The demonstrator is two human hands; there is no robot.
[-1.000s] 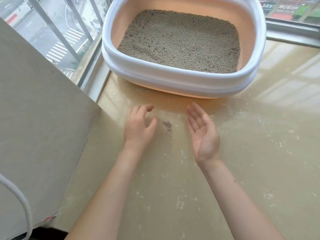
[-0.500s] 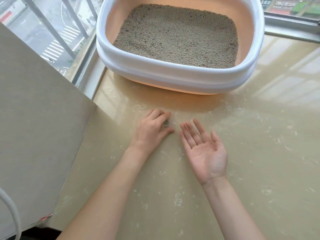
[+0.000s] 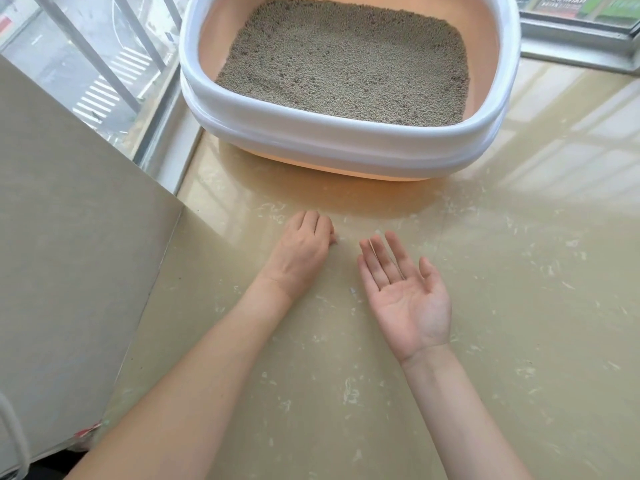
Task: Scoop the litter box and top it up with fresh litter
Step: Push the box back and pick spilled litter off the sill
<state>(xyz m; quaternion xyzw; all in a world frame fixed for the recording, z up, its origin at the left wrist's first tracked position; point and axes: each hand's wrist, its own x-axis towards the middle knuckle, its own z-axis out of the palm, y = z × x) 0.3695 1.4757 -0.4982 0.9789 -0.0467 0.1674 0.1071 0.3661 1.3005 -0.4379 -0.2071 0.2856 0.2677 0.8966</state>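
Head view: left hand [image 3: 302, 252] fingers curled on floor [image 3: 519, 306], right hand [image 3: 405, 296] fingers straight, palm up

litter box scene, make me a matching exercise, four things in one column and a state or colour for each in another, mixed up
Things:
1. litter box rim
2. litter
3. left hand
4. right hand

States or colours:
A. palm up, fingers straight
B. grey-brown granules
C. white
D. knuckles up, fingers curled under on the floor

Pairs: 1-C, 2-B, 3-D, 4-A
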